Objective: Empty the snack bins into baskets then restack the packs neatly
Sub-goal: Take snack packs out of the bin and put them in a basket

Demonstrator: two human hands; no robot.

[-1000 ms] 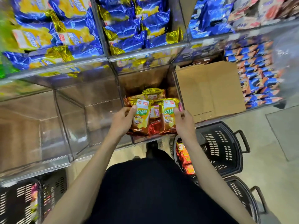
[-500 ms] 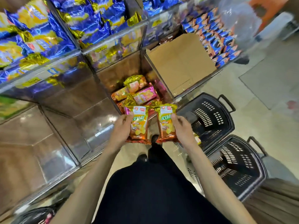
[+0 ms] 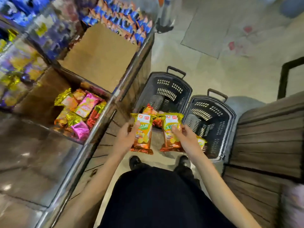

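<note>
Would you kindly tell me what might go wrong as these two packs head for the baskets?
The left hand holds the left pack and the right hand the right pack, both over the near basket's front rim; released early, either might fall to the floor. Dropped onto packs already inside, they may crush.

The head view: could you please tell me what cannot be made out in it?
All head view.
- Upper shelf packs: motion-blurred, labels unreadable.
- Basket nearest the shelf: contents mostly hidden by the held packs.
- Yellow pack beside right hand: covered by the wrist; held or lying, unclear.
</note>
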